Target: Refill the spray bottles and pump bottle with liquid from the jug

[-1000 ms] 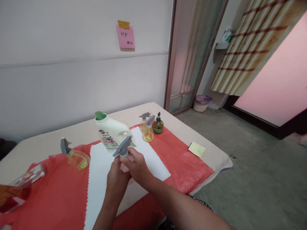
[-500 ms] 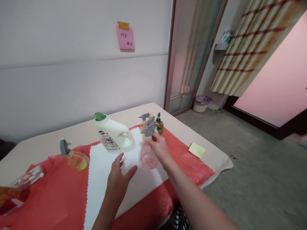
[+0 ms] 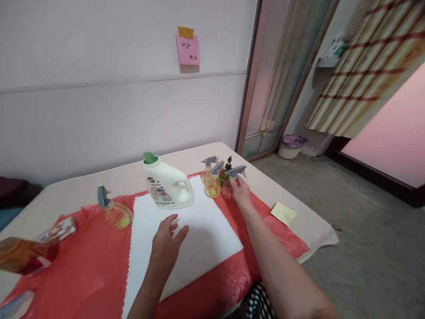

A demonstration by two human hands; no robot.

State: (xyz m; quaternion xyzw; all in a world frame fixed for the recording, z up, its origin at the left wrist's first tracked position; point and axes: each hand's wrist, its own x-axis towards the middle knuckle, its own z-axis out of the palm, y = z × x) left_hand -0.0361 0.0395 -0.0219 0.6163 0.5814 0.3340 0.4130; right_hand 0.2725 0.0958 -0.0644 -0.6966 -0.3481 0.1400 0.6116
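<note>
My right hand is closed around the neck of a pink spray bottle with a grey trigger head, upright at the right edge of the white cloth. Just left of it stand two yellowish spray bottles, the nearer one in front of the other. A dark green pump bottle is partly hidden behind the pink one. Above the white cloth my left hand hovers with fingers apart, holding nothing. Beyond it stands a pale green jug with its mouth uncovered.
An orange-tinted spray bottle lies tilted on the red plastic sheet at left. Farther left are an orange and red package and a white packet. A yellow sticky note lies near the table's right edge. A wall stands behind.
My right hand has carried the pink spray bottle rightward, from above the white cloth to beside the other bottles. My left hand stays open over the cloth. The view has turned slightly left.
</note>
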